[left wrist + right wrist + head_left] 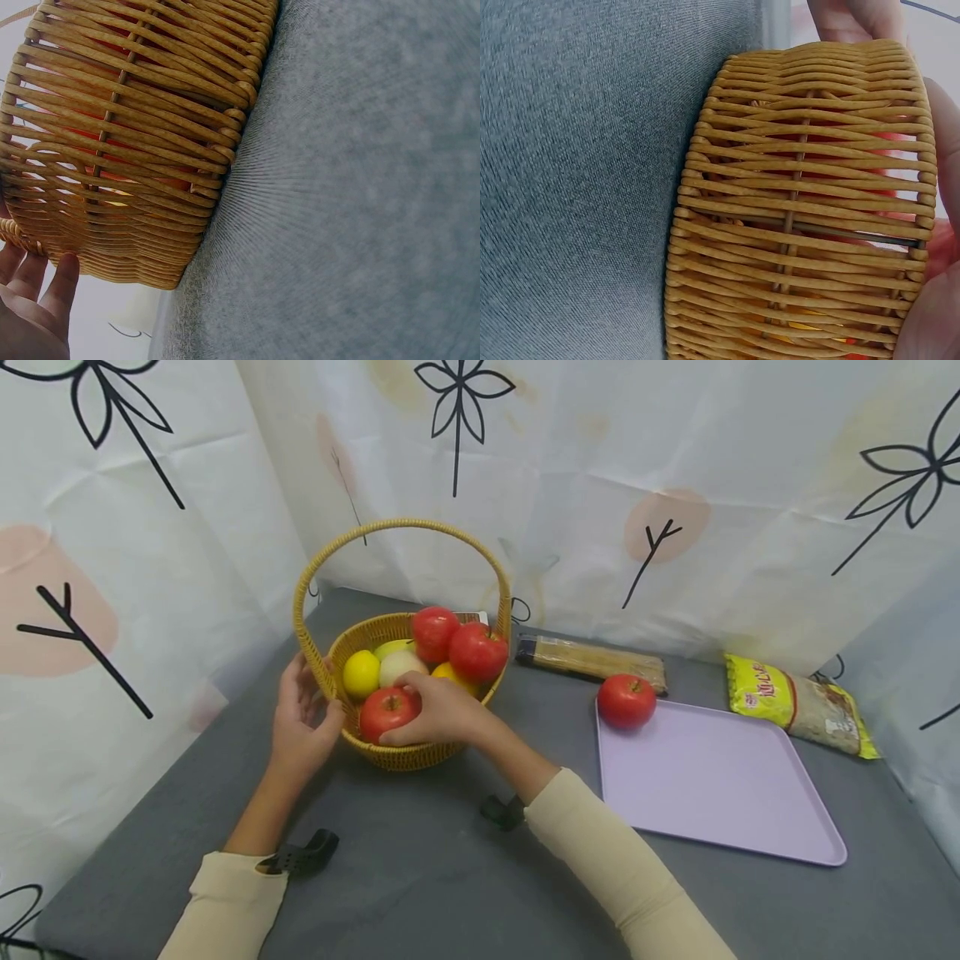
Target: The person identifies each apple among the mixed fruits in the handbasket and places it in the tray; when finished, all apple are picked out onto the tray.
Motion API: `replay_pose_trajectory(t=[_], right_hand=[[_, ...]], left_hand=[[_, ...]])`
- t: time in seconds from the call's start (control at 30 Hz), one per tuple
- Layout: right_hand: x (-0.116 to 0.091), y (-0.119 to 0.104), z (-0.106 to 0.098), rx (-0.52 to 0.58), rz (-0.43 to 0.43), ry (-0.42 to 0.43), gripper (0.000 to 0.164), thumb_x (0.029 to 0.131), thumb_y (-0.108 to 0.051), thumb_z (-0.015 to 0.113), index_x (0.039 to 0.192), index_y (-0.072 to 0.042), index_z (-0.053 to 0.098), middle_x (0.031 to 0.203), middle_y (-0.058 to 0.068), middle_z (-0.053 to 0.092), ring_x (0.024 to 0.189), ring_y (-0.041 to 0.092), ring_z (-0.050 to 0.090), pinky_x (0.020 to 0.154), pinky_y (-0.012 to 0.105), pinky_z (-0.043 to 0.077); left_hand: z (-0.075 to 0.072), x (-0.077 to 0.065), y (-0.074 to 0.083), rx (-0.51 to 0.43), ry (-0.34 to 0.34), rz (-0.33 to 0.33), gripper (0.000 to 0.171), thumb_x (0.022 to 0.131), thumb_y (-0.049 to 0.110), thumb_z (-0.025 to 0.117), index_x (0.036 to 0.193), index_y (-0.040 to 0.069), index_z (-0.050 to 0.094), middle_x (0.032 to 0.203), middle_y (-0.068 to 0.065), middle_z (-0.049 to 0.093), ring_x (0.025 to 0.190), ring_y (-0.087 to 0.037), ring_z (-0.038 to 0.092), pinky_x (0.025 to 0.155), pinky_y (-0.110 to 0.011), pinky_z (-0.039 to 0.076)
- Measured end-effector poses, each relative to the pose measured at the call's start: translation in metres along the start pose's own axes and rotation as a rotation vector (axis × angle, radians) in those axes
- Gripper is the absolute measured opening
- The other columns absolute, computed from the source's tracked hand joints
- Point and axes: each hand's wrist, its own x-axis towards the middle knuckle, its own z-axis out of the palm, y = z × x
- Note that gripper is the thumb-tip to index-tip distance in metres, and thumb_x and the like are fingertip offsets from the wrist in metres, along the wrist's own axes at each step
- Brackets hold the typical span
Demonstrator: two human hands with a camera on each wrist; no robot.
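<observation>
A round wicker basket (401, 758) with a tall arched handle stands on the grey table, filled with fruit. At its left side my left hand (303, 718) holds the basket by the foot of the handle, thumb near the rim; fingertips (66, 274) show against the weave in the left wrist view. My right hand (442, 710) reaches over the front rim and grips a red apple (386, 714) inside the basket. Behind it lie a yellow lemon-like fruit (362, 674), a pale round fruit (401, 667) and two more red apples (478, 652). An orange fruit (453, 677) is partly hidden by the right hand.
To the right lies a lilac tray (720, 777) with a red apple (626, 702) at its back left corner. Behind the tray are a wrapped bundle of thin sticks (592, 662) and a yellow-and-clear food packet (798, 703). Patterned white cloth (570, 527) hangs around the table.
</observation>
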Motion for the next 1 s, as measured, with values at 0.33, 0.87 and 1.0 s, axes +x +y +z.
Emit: replay_pose_trajectory(t=[0.33, 0.87, 1.0], right_hand=[[-0.003, -0.002, -0.001, 0.001, -0.014, 0.044, 0.07, 0.077, -0.042, 0.083, 0.136, -0.017, 0.055, 0.113, -0.007, 0.06, 0.1, 0.012, 0.054, 0.08, 0.028, 0.052], [-0.01, -0.003, -0.006, 0.11, -0.026, 0.121, 0.073, 0.079, -0.039, 0.082, 0.142, -0.02, 0.052, 0.126, -0.002, 0.057, 0.109, 0.014, 0.052, 0.083, 0.03, 0.053], [-0.014, -0.007, -0.007, 0.126, -0.023, 0.136, 0.073, 0.078, -0.038, 0.083, 0.142, -0.021, 0.052, 0.127, -0.002, 0.055, 0.112, 0.015, 0.051, 0.082, 0.03, 0.054]], left_hand=[[0.003, 0.002, 0.007, 0.027, -0.011, 0.023, 0.078, 0.086, -0.016, 0.053, 0.156, 0.006, 0.028, 0.143, -0.028, 0.046, 0.132, -0.032, 0.048, 0.103, -0.028, 0.043], [0.0, 0.0, -0.002, -0.008, -0.024, 0.027, 0.08, 0.086, -0.016, 0.054, 0.157, 0.012, 0.03, 0.146, -0.022, 0.047, 0.132, -0.034, 0.047, 0.104, -0.029, 0.043], [-0.001, -0.001, -0.001, 0.01, -0.016, 0.014, 0.079, 0.086, -0.016, 0.053, 0.156, 0.012, 0.031, 0.145, -0.021, 0.048, 0.132, -0.035, 0.048, 0.105, -0.03, 0.042]])
